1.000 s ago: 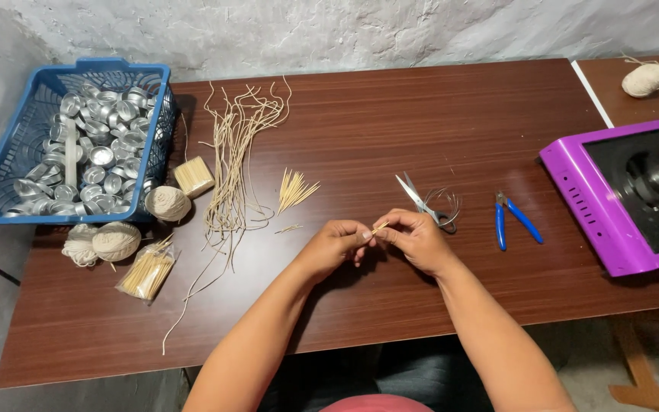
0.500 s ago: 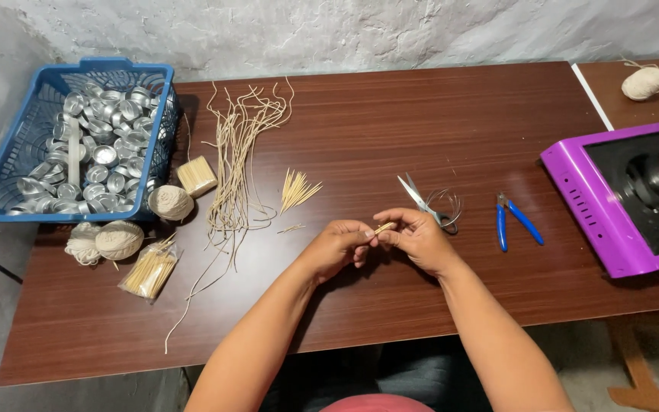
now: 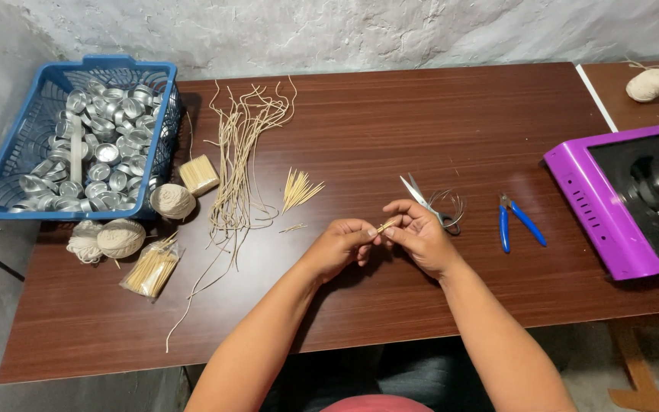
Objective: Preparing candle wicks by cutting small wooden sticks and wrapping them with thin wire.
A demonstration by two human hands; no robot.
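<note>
Pale wood and tan string meet between your fingertips in the head view: you pinch a short stick [image 3: 387, 225] above the brown table [image 3: 436, 114], a little in from its near edge and right of centre. Your left hand [image 3: 342, 246] closes thumb and forefinger on the stick's lower left end, and your right hand [image 3: 419, 236] nips the upper right end, both sets of fingers narrow and curled. Holding it at both ends likely keeps so thin a piece steady and lifted clear of the wood. Its long axis runs on a slant, low at the left and rising to the right, pointing toward the scissors [image 3: 427, 204] that lie just beyond your right knuckles with a loop of thin wire beside them.

Blue-handled pliers [image 3: 514, 223] lie further right, near the purple machine [image 3: 604, 206] at the right edge, handles toward you. Your supplies sit on the left, within a reach: a fan of toothpicks [image 3: 299, 188] left of your hands, long tan cords [image 3: 239, 160] stretched from the far edge toward you, a small block of sticks [image 3: 199, 175], balls of twine [image 3: 120, 237] and a bag of sticks [image 3: 149, 268] toward the left edge. The blue basket [image 3: 11, 162] of small metal cups [image 3: 101, 152] fills the far left corner. Another ball of twine [image 3: 647, 85] rests on the neighbouring table at the far right.
</note>
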